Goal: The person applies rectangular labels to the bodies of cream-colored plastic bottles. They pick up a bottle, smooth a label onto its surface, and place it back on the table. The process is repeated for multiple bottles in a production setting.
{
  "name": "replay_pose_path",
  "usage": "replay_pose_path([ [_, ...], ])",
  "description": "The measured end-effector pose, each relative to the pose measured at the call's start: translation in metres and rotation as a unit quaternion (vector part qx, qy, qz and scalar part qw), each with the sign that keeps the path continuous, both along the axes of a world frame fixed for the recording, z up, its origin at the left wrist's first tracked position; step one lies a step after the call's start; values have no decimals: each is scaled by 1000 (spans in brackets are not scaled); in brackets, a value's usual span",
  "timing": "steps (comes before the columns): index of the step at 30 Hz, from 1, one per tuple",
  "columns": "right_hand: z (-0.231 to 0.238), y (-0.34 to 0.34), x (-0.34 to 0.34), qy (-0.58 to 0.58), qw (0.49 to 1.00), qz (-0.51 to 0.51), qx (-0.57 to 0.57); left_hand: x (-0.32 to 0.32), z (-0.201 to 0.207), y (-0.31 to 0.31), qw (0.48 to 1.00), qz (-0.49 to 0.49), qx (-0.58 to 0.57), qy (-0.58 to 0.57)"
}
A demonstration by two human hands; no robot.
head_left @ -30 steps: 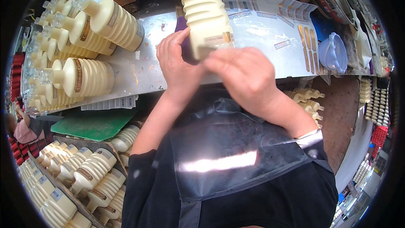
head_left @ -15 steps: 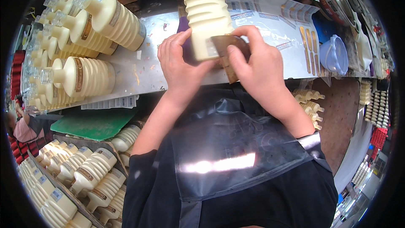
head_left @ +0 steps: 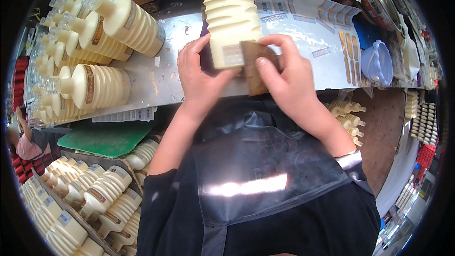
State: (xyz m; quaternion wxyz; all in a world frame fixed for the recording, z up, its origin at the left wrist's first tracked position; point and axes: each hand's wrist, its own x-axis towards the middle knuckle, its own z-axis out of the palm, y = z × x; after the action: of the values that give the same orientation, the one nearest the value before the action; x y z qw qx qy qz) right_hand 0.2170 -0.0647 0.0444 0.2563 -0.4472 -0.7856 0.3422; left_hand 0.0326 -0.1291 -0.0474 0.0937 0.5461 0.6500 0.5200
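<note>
A cream-coloured ribbed bottle [head_left: 233,16] lies before me on the bench, its neck pointing away and a gold label band near its shoulder. Around the left side of its base curls my left hand [head_left: 196,68], the thumb by the bottom edge. My right hand [head_left: 286,73] pinches a flat brown scraper [head_left: 256,73] between thumb and fingers. The scraper's edge is against or close beside the right part of the bottle's base, next to a pale label [head_left: 233,53] there; exact contact cannot be made out.
Several similar bottles [head_left: 135,23] stand at the left of the metal bench [head_left: 159,83]. Label sheets [head_left: 294,28] with gold strips lie to the right, beside a pale blue bucket [head_left: 377,61]. Below left are a green board [head_left: 106,137] and a crate of bottles [head_left: 95,187]. Another person [head_left: 31,144] is far left.
The scraper has shifted slightly right and turned more upright. The bottle has rolled a little, showing more of its shoulder band and the pale label. My left hand stays at the base.
</note>
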Motion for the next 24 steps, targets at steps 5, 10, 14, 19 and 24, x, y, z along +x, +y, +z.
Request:
replay_pose_path([
  [5, -7, 5, 1, -42, 999, 7, 7, -6, -6, -2, 996, -25, -31, -76],
  [10, -7, 10, 6, 30, 996, -42, -73, -5, 0, 7, 947, -61, -26, -314],
  [14, -10, 2, 1, 18, 999, 23, -35, 9, 3, 21, 942, -46, -14, -332],
  [19, -19, 16, 15, 6, 995, -19, -102, 5, -6, 21, 986, -21, -25, -164],
  [24, -44, 24, 27, 91, 977, -62, -180, 5, -20, 22, 976, -37, 2, -212],
])
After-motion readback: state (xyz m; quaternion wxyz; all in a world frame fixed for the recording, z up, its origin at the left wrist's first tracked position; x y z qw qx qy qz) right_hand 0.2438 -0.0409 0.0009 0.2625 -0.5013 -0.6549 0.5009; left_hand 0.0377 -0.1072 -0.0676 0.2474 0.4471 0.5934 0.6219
